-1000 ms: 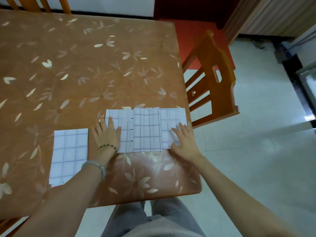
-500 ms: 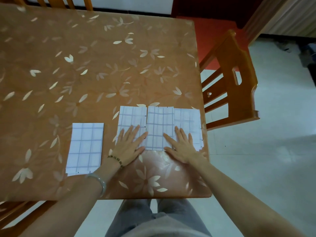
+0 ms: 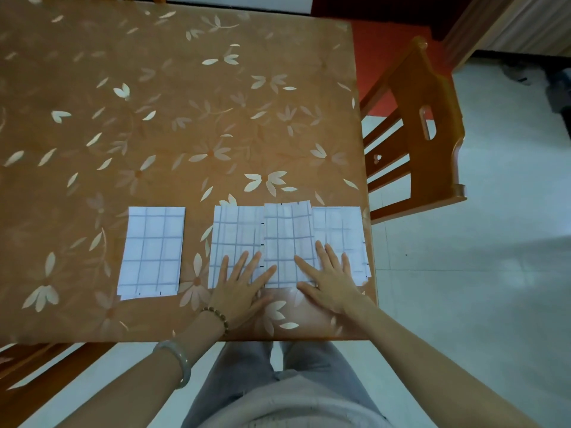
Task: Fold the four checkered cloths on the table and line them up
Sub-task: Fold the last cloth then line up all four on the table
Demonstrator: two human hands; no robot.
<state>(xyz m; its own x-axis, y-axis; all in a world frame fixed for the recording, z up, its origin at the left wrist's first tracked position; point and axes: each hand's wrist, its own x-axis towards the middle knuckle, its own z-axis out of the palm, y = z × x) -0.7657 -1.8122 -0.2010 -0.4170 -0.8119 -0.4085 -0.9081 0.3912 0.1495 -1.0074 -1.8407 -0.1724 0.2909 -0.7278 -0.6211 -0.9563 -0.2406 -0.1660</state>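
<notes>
Since a second ago both hands have slid inward along the row. The left hand, which lay at the outer left edge of the three touching cloths, now rests flat on the near end of the second cloth, a folded white fabric rectangle with grey check lines. Its fingers are straight and spread, pointing toward 12 o'clock, and the thumb reaches toward 2 o'clock onto the third cloth, folded the same way with a darker check. The right hand has come in from the right edge. It presses flat with spread fingers over the seam between the third cloth and the fourth cloth, a paler folded rectangle with a faint check, and its thumb points toward 10 o'clock.

These three cloths lie edge to edge near the 5 o'clock corner of the desk, which is covered in glossy orange-brown sheeting printed with pale flowers. The third cloth's far edge reaches slightly further toward 12 o'clock than its neighbours' edges. The first cloth, white with a grey check and folded to the same shape, lies apart at 9 o'clock from them, touched by neither hand, with bare desk between.

A brown beaded bracelet and a pale green bangle circle the left wrist. An orange wooden chair stands at the desk's 3 o'clock side.
</notes>
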